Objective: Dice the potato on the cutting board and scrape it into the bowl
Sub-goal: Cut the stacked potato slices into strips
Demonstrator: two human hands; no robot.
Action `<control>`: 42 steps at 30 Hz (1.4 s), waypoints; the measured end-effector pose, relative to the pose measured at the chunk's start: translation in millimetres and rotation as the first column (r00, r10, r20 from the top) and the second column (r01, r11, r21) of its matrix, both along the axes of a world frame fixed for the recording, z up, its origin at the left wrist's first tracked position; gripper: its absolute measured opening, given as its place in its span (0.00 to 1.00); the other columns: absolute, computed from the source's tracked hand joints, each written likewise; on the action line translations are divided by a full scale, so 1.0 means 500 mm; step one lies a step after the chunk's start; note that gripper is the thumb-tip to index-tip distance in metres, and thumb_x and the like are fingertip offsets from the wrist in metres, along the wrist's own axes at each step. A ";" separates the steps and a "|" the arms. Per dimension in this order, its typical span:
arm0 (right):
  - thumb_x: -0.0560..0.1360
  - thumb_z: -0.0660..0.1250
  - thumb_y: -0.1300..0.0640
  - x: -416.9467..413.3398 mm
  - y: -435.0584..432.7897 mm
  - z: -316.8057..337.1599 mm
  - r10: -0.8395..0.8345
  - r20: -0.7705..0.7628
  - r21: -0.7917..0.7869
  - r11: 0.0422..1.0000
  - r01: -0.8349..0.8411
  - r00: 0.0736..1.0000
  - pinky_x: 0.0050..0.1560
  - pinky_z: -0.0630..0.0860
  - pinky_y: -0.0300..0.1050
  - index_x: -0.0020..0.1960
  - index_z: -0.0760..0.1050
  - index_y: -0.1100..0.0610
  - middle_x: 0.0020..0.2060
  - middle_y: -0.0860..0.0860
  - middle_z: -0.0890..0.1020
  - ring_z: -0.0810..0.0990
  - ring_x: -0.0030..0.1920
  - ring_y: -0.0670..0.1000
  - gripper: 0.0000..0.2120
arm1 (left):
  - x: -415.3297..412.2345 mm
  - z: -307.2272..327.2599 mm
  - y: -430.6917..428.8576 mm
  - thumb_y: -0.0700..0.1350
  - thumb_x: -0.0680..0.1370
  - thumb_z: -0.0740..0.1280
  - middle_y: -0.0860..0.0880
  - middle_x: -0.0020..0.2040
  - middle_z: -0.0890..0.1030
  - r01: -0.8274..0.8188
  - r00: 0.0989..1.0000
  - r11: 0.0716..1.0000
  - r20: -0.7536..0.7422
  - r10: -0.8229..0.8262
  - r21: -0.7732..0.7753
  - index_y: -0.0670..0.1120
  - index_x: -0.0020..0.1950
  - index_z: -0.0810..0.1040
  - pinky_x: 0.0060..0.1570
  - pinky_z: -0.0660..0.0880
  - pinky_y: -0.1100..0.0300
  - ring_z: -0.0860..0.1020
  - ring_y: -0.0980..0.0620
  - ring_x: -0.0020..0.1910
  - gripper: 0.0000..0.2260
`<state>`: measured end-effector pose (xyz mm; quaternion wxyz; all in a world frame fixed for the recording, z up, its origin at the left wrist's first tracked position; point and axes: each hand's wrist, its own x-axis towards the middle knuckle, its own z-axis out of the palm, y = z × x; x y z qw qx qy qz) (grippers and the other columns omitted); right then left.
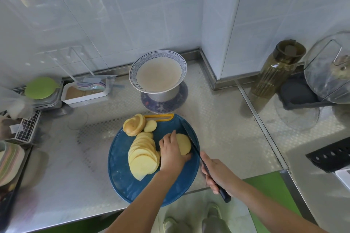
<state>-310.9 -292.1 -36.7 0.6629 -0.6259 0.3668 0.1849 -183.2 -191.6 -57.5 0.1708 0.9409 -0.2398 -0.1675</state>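
Knifework on a round blue cutting board (121, 172).

The left hand (173, 154) reaches in from 6 o'clock, fingers and thumb curled round a small stack of pale potato slices (184, 144) at the board's 2 o'clock. The right hand (219, 176) wraps the dark handle of one knife (190, 142), whose thin blade lies along the stack's right edge, tip toward 11 o'clock. One skin-on end piece (133, 125) and one loose slice (150, 126) lie at the board's 11 o'clock. A fanned row of slices (143, 157) runs down its middle, too overlapped to count. One patterned ceramic bowl (158, 71) stands at 12 o'clock beyond the board, raised on a metal base (162, 95), on the dimpled steel counter (227, 119).
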 end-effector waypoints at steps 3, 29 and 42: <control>0.80 0.50 0.33 0.001 -0.007 0.002 0.050 0.008 -0.081 0.996 -0.049 0.999 0.24 0.64 0.41 0.33 0.61 0.55 0.22 0.52 0.66 0.64 0.19 0.50 0.28 | -0.005 -0.008 -0.002 0.60 0.72 0.70 0.45 0.71 0.60 0.000 0.999 0.999 0.036 0.002 -0.048 0.48 0.78 0.52 0.70 0.54 0.54 0.58 0.45 0.70 0.42; 0.80 0.49 0.34 0.001 -0.055 0.037 0.280 -0.030 -0.309 0.910 -0.276 0.959 0.25 0.63 0.40 0.35 0.61 0.55 0.19 0.45 0.63 0.61 0.18 0.45 0.27 | -0.010 -0.055 0.004 0.58 0.70 0.62 0.42 0.55 0.76 0.032 0.957 0.960 0.285 0.050 -0.277 0.42 0.56 0.75 0.54 0.73 0.49 0.72 0.43 0.55 0.24; 0.78 0.46 0.31 0.025 -0.074 0.035 0.344 -0.120 -0.231 0.902 -0.364 0.931 0.29 0.67 0.41 0.33 0.59 0.54 0.15 0.46 0.62 0.63 0.17 0.47 0.29 | -0.008 -0.063 0.003 0.58 0.69 0.62 0.43 0.55 0.76 0.020 0.952 0.957 0.299 0.071 -0.291 0.42 0.54 0.75 0.54 0.74 0.49 0.70 0.45 0.54 0.23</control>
